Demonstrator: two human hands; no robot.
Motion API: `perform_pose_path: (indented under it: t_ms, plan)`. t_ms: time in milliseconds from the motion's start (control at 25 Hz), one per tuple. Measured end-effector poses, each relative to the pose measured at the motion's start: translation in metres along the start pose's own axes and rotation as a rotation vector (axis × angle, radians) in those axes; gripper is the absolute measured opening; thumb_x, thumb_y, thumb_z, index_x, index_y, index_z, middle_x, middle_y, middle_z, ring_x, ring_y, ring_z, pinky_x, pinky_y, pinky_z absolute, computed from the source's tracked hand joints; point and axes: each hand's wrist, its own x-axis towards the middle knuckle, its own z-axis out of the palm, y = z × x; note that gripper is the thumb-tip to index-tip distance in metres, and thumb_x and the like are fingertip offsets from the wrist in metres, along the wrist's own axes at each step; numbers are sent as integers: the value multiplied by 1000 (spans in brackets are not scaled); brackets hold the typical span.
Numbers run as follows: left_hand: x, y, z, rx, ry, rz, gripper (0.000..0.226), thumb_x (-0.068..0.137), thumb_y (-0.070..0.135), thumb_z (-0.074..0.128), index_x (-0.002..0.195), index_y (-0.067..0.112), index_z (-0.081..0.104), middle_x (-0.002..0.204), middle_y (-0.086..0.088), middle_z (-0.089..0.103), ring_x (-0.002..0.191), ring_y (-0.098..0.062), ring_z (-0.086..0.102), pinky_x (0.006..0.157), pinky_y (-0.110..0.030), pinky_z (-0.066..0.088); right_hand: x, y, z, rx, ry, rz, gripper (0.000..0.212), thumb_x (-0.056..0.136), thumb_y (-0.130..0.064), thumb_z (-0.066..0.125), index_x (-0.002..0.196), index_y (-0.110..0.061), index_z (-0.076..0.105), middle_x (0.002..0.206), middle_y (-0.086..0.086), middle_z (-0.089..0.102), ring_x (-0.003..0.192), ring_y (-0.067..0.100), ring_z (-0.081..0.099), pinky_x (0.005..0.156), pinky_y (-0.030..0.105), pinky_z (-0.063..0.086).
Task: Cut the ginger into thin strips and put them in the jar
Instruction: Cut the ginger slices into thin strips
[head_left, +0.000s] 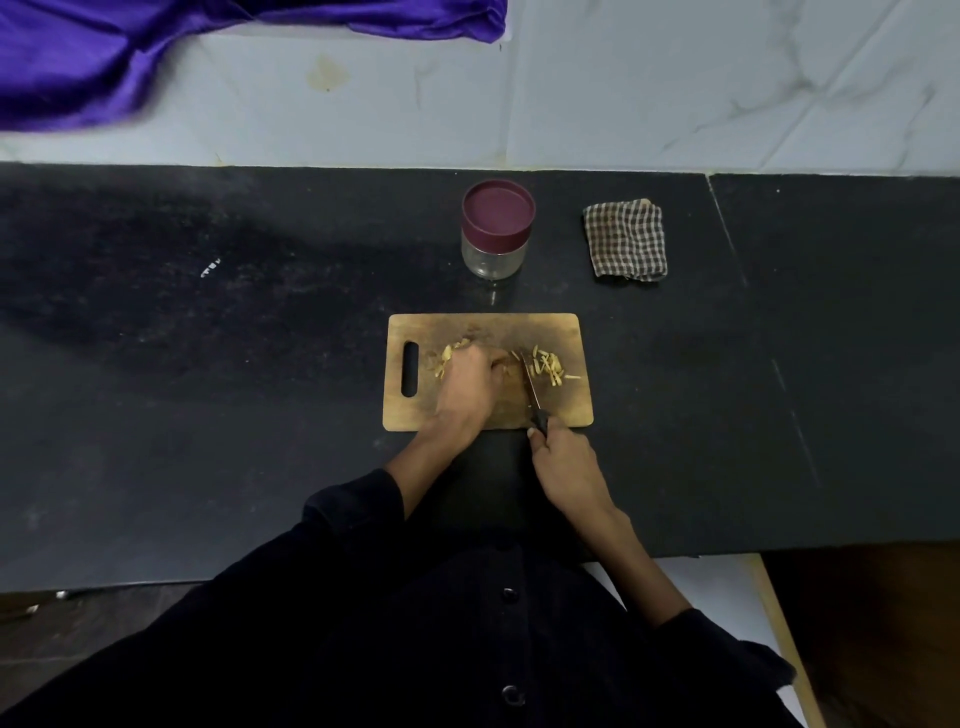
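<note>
Two heaps of pale yellow ginger lie on the rectangular wooden cutting board (566, 332), so by my judgement the cutting step is well along but not finished. In the head view, cut ginger strips (550, 366) are piled at about 3 o'clock of the board's middle, and uncut ginger slices (451, 352) sit at 9 o'clock, partly under the left hand (470, 382). That hand presses down on the ginger with its fingers curled over it; what exactly they pinch is hidden. The right hand (563, 465) has its fingers wrapped round the black handle of a small kitchen knife (532, 387), whose blade stands just beside the left fingertips.

Next, I think, the blade must drop close to those fingertips, so the left hand should creep back slice by slice. The clear glass jar (491, 257) stands at 12 o'clock beyond the board, its maroon round lid (497, 210) on; it will need opening.

All rests on a black speckled stone counter (208, 364). A folded brown checked cloth (626, 241) lies at 1 o'clock, a purple satin fabric (104, 57) at 10 o'clock against pale marbled wall tiles (727, 78).
</note>
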Motion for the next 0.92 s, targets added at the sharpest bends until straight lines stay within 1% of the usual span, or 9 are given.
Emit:
perform_pose_path:
  t_ms: [120, 200, 360, 480, 560, 640, 760, 800, 920]
  plan:
    - [0, -1, -6, -34, 30, -31, 24, 92, 4, 55, 106, 14, 72, 101, 0, 73, 88, -7, 67, 78, -15, 51, 1, -6, 4, -39, -53, -34, 29, 104, -32, 40, 118, -9, 52, 110, 15, 62, 103, 34, 60, 84, 43, 49]
    - [-1, -1, -9, -42, 37, -43, 25, 93, 4, 54, 107, 13, 72, 102, 1, 72, 88, -6, 67, 76, -12, 50, 2, -9, 5, -71, -60, -58, 28, 104, -31, 40, 119, -10, 52, 112, 15, 62, 104, 34, 60, 80, 40, 47]
    - [-2, -1, -13, -26, 46, 11, 23, 92, 3, 57, 109, 9, 71, 108, -3, 71, 97, -11, 66, 78, -7, 42, 11, -7, -5, -94, 16, -5, 29, 105, -29, 39, 116, -6, 52, 113, 19, 63, 106, 38, 59, 84, 43, 48]
    - [0, -4, -22, -98, 89, 34, 24, 90, 0, 58, 109, 7, 71, 108, -5, 71, 93, -11, 66, 80, -10, 47, 12, -2, -11, -91, 41, 9, 31, 105, -29, 39, 119, -6, 53, 112, 19, 64, 106, 38, 59, 84, 42, 47]
    - [2, -10, -31, -167, 137, -15, 25, 90, -1, 57, 109, 7, 71, 105, -2, 71, 79, -2, 63, 72, -6, 47, 9, -1, -11, -65, 29, -16, 31, 105, -29, 40, 121, -6, 53, 111, 18, 64, 105, 37, 60, 85, 41, 48]
    - [4, -19, -42, -212, 173, -79, 26, 89, -1, 55, 107, 9, 72, 102, 0, 71, 74, 1, 60, 66, -4, 46, 10, -3, -8, -42, 9, -43, 31, 105, -31, 40, 121, -8, 53, 109, 16, 64, 104, 36, 61, 86, 43, 50]
    - [1, -34, -52, -236, 193, -121, 24, 90, 3, 56, 108, 10, 71, 101, -2, 71, 80, -10, 65, 69, -16, 52, 15, -7, -6, -27, -2, -79, 29, 104, -32, 41, 118, -9, 53, 104, 13, 63, 99, 32, 61, 83, 43, 50]
    - [-1, -39, -54, -232, 190, -121, 23, 91, 5, 57, 108, 10, 71, 100, -1, 70, 82, -11, 65, 70, -17, 52, 17, -8, -6, -19, 0, -87, 28, 104, -32, 42, 116, -9, 53, 102, 12, 63, 98, 31, 62, 84, 45, 51]
    - [-8, -43, -51, -171, 175, -88, 19, 89, 6, 62, 105, 11, 72, 99, 3, 67, 78, -4, 61, 69, -6, 44, 23, -9, -8, 11, 7, -74, 27, 104, -32, 42, 116, -10, 54, 99, 8, 61, 98, 29, 62, 86, 45, 51]
